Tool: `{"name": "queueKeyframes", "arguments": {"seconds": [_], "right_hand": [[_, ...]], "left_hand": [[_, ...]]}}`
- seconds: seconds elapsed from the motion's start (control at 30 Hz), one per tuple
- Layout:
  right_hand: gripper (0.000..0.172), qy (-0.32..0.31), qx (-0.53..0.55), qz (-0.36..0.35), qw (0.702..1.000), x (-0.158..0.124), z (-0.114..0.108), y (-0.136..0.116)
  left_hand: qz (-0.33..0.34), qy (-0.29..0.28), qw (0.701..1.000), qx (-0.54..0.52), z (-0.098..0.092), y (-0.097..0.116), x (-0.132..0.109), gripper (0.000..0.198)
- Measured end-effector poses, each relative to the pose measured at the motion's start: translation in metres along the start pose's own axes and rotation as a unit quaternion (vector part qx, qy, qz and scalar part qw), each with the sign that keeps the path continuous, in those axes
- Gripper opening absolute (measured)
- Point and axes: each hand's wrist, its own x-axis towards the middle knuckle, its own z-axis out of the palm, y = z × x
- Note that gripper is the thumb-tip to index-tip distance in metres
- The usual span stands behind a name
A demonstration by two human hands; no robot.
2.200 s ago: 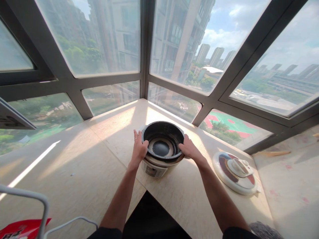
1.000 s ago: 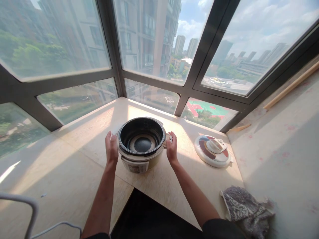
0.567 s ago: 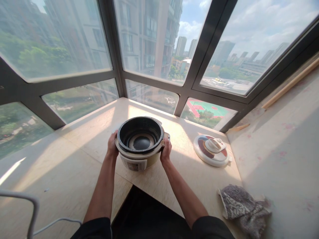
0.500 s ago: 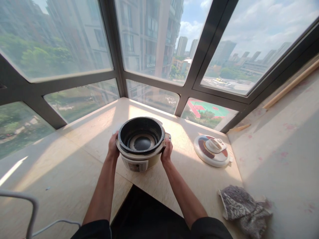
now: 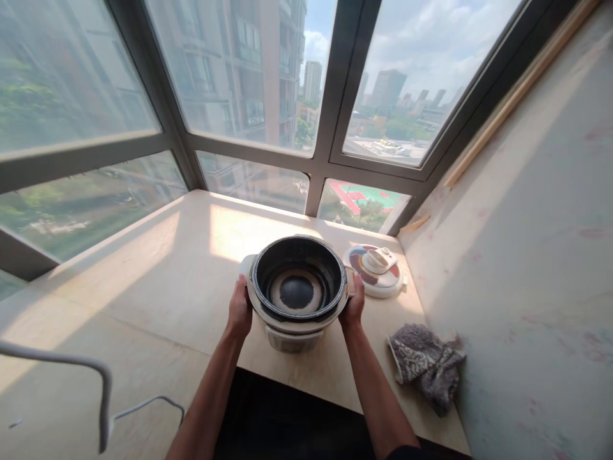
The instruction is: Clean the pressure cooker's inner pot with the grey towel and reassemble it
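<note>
A cream electric pressure cooker body (image 5: 293, 333) with a dark empty inside stands open near the front edge of a pale stone window ledge (image 5: 158, 281). My left hand (image 5: 239, 312) grips its left side and my right hand (image 5: 353, 308) grips its right side by the side handle. Both hands have fingers curled round the pot's rim. The cooker's round white lid (image 5: 375, 271), with a red and brown top and a white knob, lies flat on the ledge just right of and behind the pot.
A crumpled grey patterned cloth (image 5: 426, 364) lies at the ledge's right end beside a pale wall (image 5: 531, 255). Tall windows with dark frames (image 5: 330, 121) close the far side. A white wire frame (image 5: 103, 409) pokes in at lower left. A dark gap lies below the ledge's front edge.
My hands went from the rim to open beside the pot, then closed on its sides. The pot now sits nearer the lid; the view has swung right.
</note>
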Motion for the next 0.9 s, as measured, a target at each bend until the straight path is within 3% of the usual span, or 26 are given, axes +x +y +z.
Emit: {"name": "queueKeyframes", "arguments": {"seconds": [0.1, 0.2, 0.3, 0.4, 0.53, 0.67, 0.8, 0.9], "right_hand": [[0.069, 0.046, 0.044, 0.006, 0.998, 0.005, -0.034, -0.018], [0.068, 0.096, 0.081, 0.009, 0.992, 0.005, -0.063, -0.028], [0.063, 0.14, 0.128, 0.025, 0.981, 0.004, -0.083, -0.031], [0.06, 0.13, 0.134, 0.047, 0.981, 0.004, -0.097, -0.031], [0.053, 0.113, 0.044, 0.061, 0.991, 0.008, -0.122, -0.034], [0.056, 0.105, -0.039, 0.052, 0.992, 0.024, -0.161, -0.042], [0.051, 0.098, -0.232, 0.023, 0.968, 0.052, -0.199, -0.048], [0.051, 0.093, -0.344, 0.015, 0.934, 0.081, -0.212, -0.045]], "left_hand": [[-0.038, -0.042, 0.998, -0.01, 0.028, -0.018, -0.012, 0.067], [-0.041, -0.032, 0.998, 0.019, 0.048, -0.034, -0.017, 0.064], [-0.027, 0.015, 0.997, 0.07, 0.059, -0.045, -0.018, 0.058], [-0.024, 0.017, 0.998, 0.059, 0.063, -0.049, -0.017, 0.051], [-0.002, -0.006, 0.999, 0.052, 0.063, -0.043, -0.014, 0.04], [0.004, -0.022, 0.997, 0.071, 0.061, -0.034, 0.002, 0.032], [-0.001, -0.035, 0.999, 0.04, 0.063, -0.035, 0.021, 0.049], [0.011, -0.057, 0.997, -0.05, 0.069, -0.044, 0.028, 0.065]]}}
